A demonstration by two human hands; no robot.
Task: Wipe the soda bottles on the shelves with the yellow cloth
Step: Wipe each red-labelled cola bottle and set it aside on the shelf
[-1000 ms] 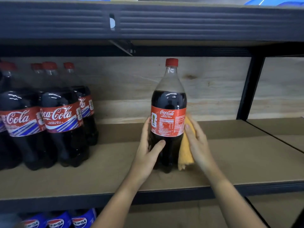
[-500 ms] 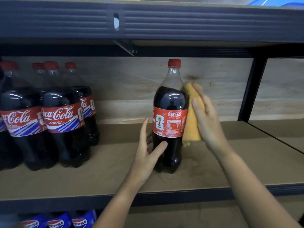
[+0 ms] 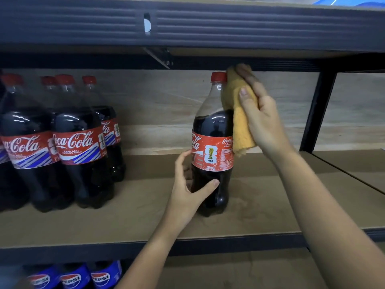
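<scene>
Right hand (image 3: 264, 119), at 1 o'clock, clamped on the yellow cloth (image 3: 239, 113), thumb across the fold, fingertips curled over the top beside the red cap (image 3: 218, 77). Had climbed from the label, past the shoulder a half-second back, up to the neck and cap; cloth now pressed against the bottle's right side from cap down to the label's top edge, its loose tail hanging just beside the label. Left hand (image 3: 191, 188), near centre, wrapped low around the bottle (image 3: 212, 147) under the label, thumb on the front, fingers behind, steadying; sat in much the same place as before. Label had turned, though: the FIFA emblem faced front where the nutrition panel showed a second ago, so the bottle was apparently being rotated while wiped.

Bottle stood upright, alone, on the middle shelf (image 3: 270, 205), its base on the board, well apart from the rest.

Judged: one upward stroke about finished on this bottle, cap reached; left and rear faces likely still to do, needing more turning from the lower grip. Tipping a small risk with pressure so high on the neck.

At 9 o'clock, a cluster of cola bottles (image 3: 77, 142) packed close, none touched by either hand, probably still to wipe. At 7 o'clock, below, Pepsi bottles (image 3: 73, 278) on the lower shelf. Dark steel beam (image 3: 250, 24) overhead at 12.
</scene>
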